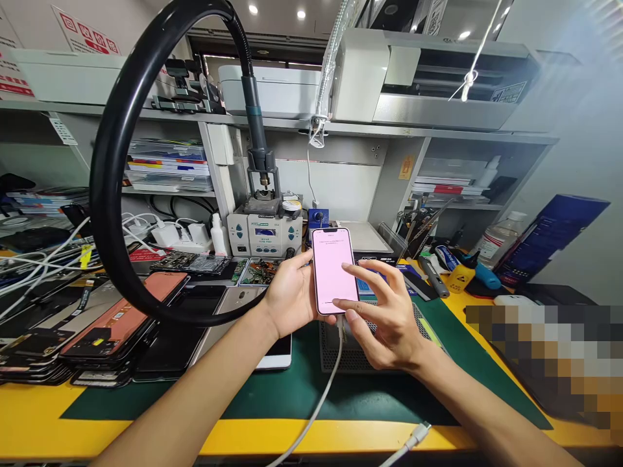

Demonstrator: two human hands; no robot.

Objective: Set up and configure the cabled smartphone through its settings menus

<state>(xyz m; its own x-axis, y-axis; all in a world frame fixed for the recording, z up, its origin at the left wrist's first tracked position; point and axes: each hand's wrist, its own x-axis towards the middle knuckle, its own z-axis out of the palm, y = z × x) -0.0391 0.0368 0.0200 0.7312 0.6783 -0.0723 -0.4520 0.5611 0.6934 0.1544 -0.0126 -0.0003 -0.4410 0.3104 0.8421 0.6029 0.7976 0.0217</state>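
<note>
- Below the phone point(335, 279), a loose cable plug point(418, 434) shows near the front edge of the yellow tabletop point(243, 438); a white cable point(331, 376) rises to the phone's bottom edge; a snag could tug the phone or strain its port.
- The phone is held above the green mat point(296, 399), screen lit pink, its text too small to read; the left hand point(292, 292) grips it from its left side; the right hand point(389, 318) is spread and holds nothing, fingertips on or just over the glass; a slack grip could drop it; a stray fingertip could mistap.
- Left of the phone, stacked phone parts point(114, 318) might slide if knocked.
- Right of the phone, a yellow bottle point(460, 277) carries a dark triangle symbol.
- Behind the phone, leftward, a grey station point(275, 227) bears illegible lettering.
- Farthest, high left of the phone, a wall sign point(87, 32) seems to read 回收价格; it is blurred.
</note>
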